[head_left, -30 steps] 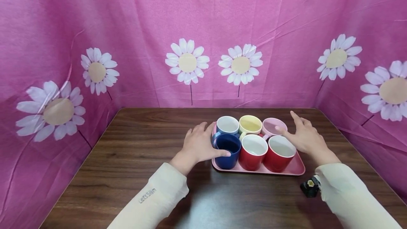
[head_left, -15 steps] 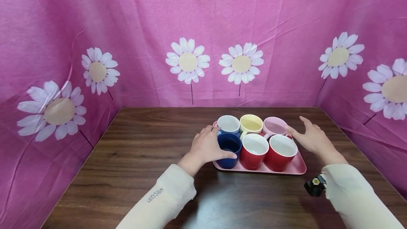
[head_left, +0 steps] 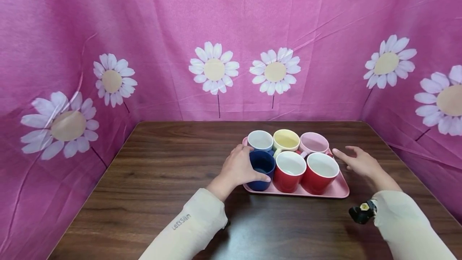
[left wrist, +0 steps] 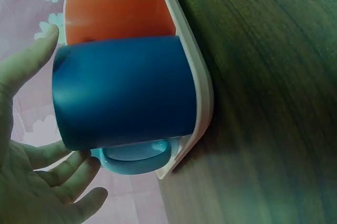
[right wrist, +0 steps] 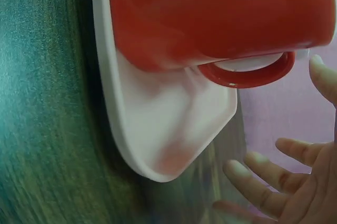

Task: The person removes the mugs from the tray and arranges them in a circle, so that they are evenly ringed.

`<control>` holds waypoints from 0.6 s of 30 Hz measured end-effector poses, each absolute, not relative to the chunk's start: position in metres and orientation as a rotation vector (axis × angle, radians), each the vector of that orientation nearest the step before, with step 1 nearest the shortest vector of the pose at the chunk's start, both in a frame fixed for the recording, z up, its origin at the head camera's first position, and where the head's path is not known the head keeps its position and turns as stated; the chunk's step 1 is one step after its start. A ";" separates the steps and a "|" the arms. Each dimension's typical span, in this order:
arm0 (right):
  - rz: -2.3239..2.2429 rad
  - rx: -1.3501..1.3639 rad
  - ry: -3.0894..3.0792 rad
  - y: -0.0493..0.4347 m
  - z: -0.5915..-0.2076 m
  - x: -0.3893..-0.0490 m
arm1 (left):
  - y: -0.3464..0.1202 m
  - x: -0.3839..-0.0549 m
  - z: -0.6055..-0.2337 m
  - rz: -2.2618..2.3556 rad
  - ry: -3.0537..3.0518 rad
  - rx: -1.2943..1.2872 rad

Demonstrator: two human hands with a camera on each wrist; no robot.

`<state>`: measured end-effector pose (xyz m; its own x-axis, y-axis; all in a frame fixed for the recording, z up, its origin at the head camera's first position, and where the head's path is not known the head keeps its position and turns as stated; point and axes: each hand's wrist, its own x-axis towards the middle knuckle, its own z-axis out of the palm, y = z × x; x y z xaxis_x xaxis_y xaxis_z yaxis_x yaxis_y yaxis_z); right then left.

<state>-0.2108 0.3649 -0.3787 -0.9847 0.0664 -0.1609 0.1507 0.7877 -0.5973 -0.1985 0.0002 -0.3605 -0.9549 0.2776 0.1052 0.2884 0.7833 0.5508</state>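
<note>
A pink tray point(head_left: 337, 187) carries several mugs in two rows. In front stand a dark blue mug point(head_left: 262, 170), a red mug point(head_left: 287, 177) and another red mug point(head_left: 317, 179). Behind them are a light blue mug point(head_left: 260, 140), a yellow mug point(head_left: 286, 139) and a pink mug point(head_left: 314, 143). My left hand point(head_left: 238, 168) spreads around the dark blue mug; in the left wrist view its thumb point(left wrist: 31, 61) shows apart from the mug while its fingers are right at the rim. My right hand point(head_left: 362, 164) hovers beside the tray's right end, holding nothing.
The brown wooden table point(head_left: 159, 171) extends left of the tray and in front of it. A pink curtain point(head_left: 162, 31) with daisies hangs behind and on both sides. A black wrist device point(head_left: 362, 212) sits at the right cuff.
My left hand has shifted right, closer around the dark blue mug. From near the pink mug, my right hand has moved right and lower, past the tray's end. The mugs stay in place.
</note>
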 end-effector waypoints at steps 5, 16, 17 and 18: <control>-1.152 0.187 2.648 0.371 -0.388 -0.209 | 0.002 -0.202 -0.367 -0.980 -2.931 -0.459; -1.375 0.150 2.415 0.380 -0.408 -0.207 | 0.004 -0.208 -0.376 -1.205 -2.865 -0.427; -1.387 0.141 2.401 0.381 -0.410 -0.207 | 0.004 -0.208 -0.377 -1.214 -2.853 -0.427; -1.399 0.142 2.390 0.382 -0.412 -0.207 | 0.004 -0.208 -0.377 -1.225 -2.843 -0.427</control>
